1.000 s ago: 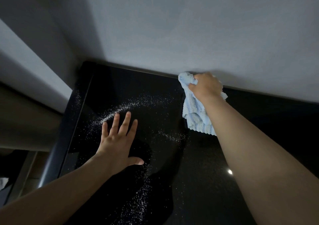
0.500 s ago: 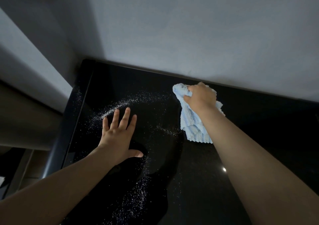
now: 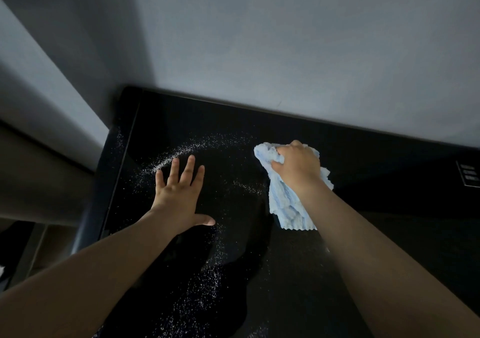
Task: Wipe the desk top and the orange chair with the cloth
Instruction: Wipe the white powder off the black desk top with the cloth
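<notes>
My right hand (image 3: 296, 169) grips crumpled pale-blue cloth (image 3: 285, 202); left hand (image 3: 179, 195) spread flat on glossy black worktop (image 3: 389, 234), white specks (image 3: 181, 150) scattered.

Black glossy tabletop (image 3: 376, 247) butts against grey wall (image 3: 285, 39). Right hand (image 3: 296, 167) grips crumpled light-blue cloth (image 3: 285, 205) near the back edge. Left hand (image 3: 179, 195) rests flat, fingers spread. White specks (image 3: 176, 153) arc past its fingertips and trail toward the near edge
</notes>
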Demonstrator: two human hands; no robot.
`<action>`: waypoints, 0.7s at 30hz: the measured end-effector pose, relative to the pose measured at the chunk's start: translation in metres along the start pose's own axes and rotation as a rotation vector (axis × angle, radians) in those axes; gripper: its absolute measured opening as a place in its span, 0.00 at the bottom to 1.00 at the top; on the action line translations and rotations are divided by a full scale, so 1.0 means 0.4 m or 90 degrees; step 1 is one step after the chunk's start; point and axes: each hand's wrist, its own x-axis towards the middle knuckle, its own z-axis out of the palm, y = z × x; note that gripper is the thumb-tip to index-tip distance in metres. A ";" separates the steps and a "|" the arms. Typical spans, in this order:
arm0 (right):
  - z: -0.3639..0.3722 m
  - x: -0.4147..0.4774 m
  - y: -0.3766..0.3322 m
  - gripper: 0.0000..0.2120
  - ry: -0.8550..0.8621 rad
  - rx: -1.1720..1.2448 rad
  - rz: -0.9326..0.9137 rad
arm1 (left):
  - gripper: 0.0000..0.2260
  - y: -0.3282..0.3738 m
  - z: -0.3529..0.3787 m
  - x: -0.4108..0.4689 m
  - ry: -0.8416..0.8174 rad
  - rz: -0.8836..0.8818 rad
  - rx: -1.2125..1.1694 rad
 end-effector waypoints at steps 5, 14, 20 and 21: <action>0.003 -0.041 0.000 0.14 -0.012 -0.014 0.001 | 0.57 0.000 0.000 0.001 0.000 0.001 0.005; 0.011 -0.111 -0.005 0.14 -0.025 -0.021 0.004 | 0.57 0.000 -0.002 0.001 -0.007 0.001 0.011; 0.016 -0.164 -0.007 0.14 -0.032 -0.005 0.007 | 0.55 -0.014 -0.002 -0.024 0.042 0.014 -0.052; 0.017 -0.171 -0.008 0.14 -0.030 -0.003 0.009 | 0.54 -0.018 0.000 -0.034 0.048 0.018 -0.072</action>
